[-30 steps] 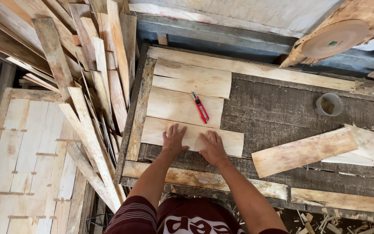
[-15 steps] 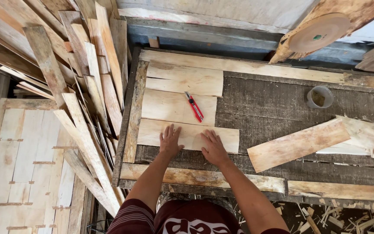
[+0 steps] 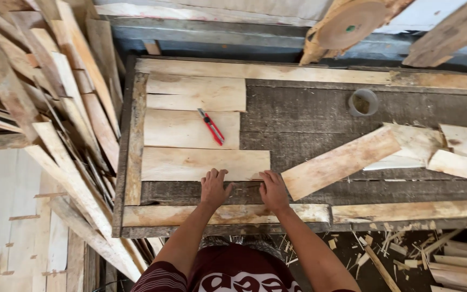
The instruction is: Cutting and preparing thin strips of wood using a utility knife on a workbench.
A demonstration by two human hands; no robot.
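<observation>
left hand [image 3: 214, 187] grip apart, palm flat on near edge of pale board [image 3: 205, 164] | right hand [image 3: 273, 189] grip apart, fingers flat at board's corner | board lies on desk [image 3: 320, 111], nearest of three stacked pale boards | red utility knife [image 3: 211, 127] at 12 o'clock of left hand | loose plank [image 3: 340, 161] at 2 o'clock of right hand | small pot [image 3: 362, 102] beyond

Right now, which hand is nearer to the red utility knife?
Left. The left hand rests on the near edge of the lowest plank, almost straight below the red utility knife. The right hand sits further right, beyond that plank's corner.
</observation>
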